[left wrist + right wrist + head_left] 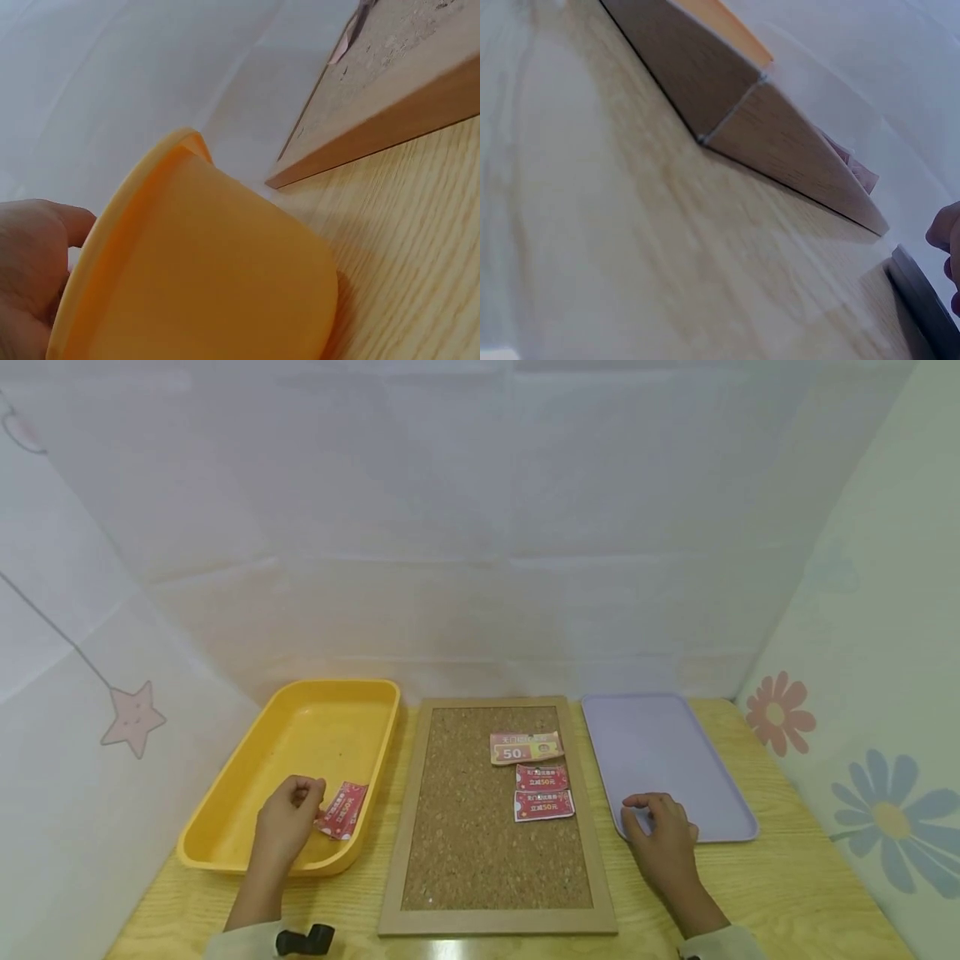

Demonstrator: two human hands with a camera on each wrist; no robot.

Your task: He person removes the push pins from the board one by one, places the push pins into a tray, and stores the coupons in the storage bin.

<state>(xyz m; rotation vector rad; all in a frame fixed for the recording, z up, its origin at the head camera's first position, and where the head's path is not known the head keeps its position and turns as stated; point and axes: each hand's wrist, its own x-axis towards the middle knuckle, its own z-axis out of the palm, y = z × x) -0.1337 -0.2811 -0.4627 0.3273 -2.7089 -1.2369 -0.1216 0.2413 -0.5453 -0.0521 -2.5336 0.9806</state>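
My left hand (288,818) is inside the yellow tray (330,718), fingers bent, thumb and fingertips close beside red coupons (345,811) that lean near the tray's right wall. I cannot tell whether it pinches a coupon. In the left wrist view the tray's rim (124,196) partly hides that hand (30,262). Over the near left corner of the lilac tray (660,735), my right hand (663,839) is loosely curled, a gap between thumb and forefinger, nothing visible in it. In the right wrist view only its fingertips (949,244) show.
Between the trays lies a wood-framed cork board (480,860). Near its right side are a wider coupon (527,749) marked 50 and two smaller red coupons, one upper (542,778) and one lower (543,806). White cloth (480,527) backs the wooden table (817,893).
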